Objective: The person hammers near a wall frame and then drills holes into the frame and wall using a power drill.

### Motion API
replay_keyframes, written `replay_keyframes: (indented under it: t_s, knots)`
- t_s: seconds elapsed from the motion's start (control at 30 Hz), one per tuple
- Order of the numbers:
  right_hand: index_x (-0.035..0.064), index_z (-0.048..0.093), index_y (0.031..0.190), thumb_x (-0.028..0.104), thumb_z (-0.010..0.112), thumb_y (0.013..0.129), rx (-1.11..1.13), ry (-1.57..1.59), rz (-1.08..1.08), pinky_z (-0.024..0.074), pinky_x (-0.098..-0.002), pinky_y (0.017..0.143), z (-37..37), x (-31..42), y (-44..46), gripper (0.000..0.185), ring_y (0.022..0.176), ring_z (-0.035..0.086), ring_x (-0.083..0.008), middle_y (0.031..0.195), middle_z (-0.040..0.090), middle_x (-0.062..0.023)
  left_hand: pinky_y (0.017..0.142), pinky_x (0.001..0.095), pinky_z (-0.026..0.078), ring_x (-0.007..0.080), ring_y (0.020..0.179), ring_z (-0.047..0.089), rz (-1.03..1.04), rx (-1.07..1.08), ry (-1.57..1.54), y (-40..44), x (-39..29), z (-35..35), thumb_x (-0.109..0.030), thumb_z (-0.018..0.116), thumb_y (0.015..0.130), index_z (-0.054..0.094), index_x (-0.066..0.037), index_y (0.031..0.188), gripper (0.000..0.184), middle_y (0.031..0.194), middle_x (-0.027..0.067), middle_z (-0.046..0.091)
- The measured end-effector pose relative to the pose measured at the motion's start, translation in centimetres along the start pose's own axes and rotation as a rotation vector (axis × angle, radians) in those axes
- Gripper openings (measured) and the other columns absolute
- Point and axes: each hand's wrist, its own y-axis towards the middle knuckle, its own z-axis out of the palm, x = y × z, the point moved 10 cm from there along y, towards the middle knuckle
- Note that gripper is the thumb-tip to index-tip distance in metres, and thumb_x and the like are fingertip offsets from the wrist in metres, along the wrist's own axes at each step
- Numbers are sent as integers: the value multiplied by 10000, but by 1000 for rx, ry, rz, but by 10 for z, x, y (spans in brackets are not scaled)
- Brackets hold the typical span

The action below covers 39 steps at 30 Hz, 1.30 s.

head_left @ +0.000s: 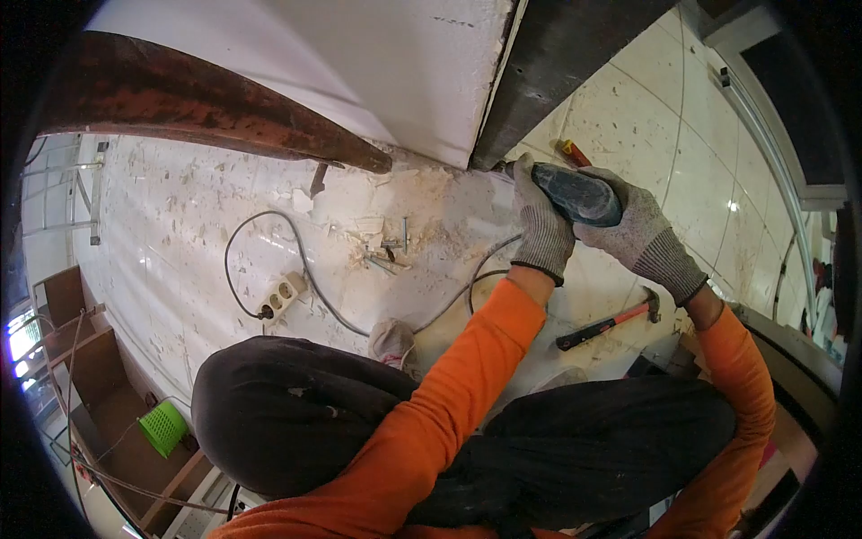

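Note:
A dark teal power tool (579, 195) is held between my two gloved hands, its front end close to the foot of a dark metal post (561, 67). My left hand (541, 220), in a grey knit glove, is closed round the tool's front part. Around the rear of its body wraps my right hand (633, 220), also gloved. The tool's tip is mostly hidden at the post's base. Beside the tool, a red and yellow object (575, 153) lies on the tiles.
A hammer (609, 323) lies below my right hand. A power strip (282, 297) with a grey cable (310, 278), bolts (386, 256) and rubble are on the tiled floor. A rusty beam (215, 103) slants at upper left. A green basket (163, 428) is lower left.

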Motion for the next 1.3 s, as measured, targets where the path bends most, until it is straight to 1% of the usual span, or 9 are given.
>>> replay_keyframes:
  t_s: [0.1, 0.2, 0.3, 0.5, 0.73, 0.93, 1.03, 1.2, 1.3]
  knots:
    - [99, 554, 1483, 341, 882, 786, 14, 31, 4, 530, -404, 1074, -1, 3, 0, 808, 1190, 705, -315, 1273, 722, -194, 980, 442, 544, 309, 1074, 683, -22, -85, 6, -1, 1, -3, -528, 563, 995, 616, -74, 1297, 548, 1173, 137, 700]
    - [101, 560, 1480, 340, 882, 788, 15, 22, 6, 530, -402, 1074, -1, 4, 1, 800, 1189, 706, -312, 1276, 723, -190, 942, 411, 544, 270, 1065, 663, -3, -34, 11, -8, -2, 4, -572, 617, 960, 560, -58, 1339, 642, 1169, 137, 639]
    - [99, 564, 1477, 339, 878, 793, 8, -19, 12, 530, -401, 1074, 0, 3, 2, 790, 1190, 706, -307, 1275, 726, -186, 969, 447, 542, 313, 1069, 681, -5, -113, 1, -7, -3, -1, -527, 576, 989, 608, -78, 1292, 543, 1154, 136, 697]
    - [87, 542, 1495, 331, 875, 800, 41, -5, -2, 522, -396, 1088, 1, 4, 6, 809, 1198, 702, -295, 1283, 721, -187, 963, 449, 544, 310, 1052, 681, 19, -69, -16, 8, -4, -6, -533, 589, 986, 606, -74, 1273, 542, 1139, 131, 695]
    - [84, 531, 1504, 286, 871, 799, 42, 86, -18, 515, -380, 1093, 4, -8, 11, 809, 1187, 701, -272, 1280, 722, -177, 957, 448, 549, 310, 1039, 678, 23, -143, -16, 14, 2, -12, -569, 604, 970, 609, -75, 1264, 575, 1128, 127, 689]
    - [57, 544, 1480, 341, 863, 795, 66, 81, -127, 514, -390, 1092, 6, -8, 16, 808, 1199, 696, -279, 1262, 728, -180, 974, 452, 538, 314, 1074, 661, 75, -66, -16, 22, 3, -13, -613, 599, 954, 607, -76, 1248, 612, 1124, 126, 671]
    - [40, 564, 1447, 378, 861, 779, 53, -1, -91, 526, -412, 1060, 4, -11, 22, 806, 1163, 708, -310, 1217, 735, -199, 1007, 462, 513, 317, 1108, 646, 78, -84, 3, 27, 3, -18, -626, 580, 956, 603, -74, 1254, 628, 1140, 127, 666]
    - [57, 589, 1411, 401, 860, 762, 63, -169, -191, 539, -430, 1013, -2, 8, 32, 783, 1114, 710, -368, 1175, 729, -227, 1050, 480, 475, 339, 1141, 634, 119, 0, -41, 21, -6, -9, -628, 559, 962, 599, -66, 1268, 641, 1199, 149, 661]
    - [66, 594, 1403, 404, 865, 757, 38, -124, -221, 538, -426, 1015, -3, 0, 29, 778, 1118, 709, -369, 1181, 728, -225, 1016, 441, 505, 299, 1106, 633, 136, 13, 9, 18, -10, -5, -603, 597, 975, 571, -57, 1293, 632, 1191, 129, 641]
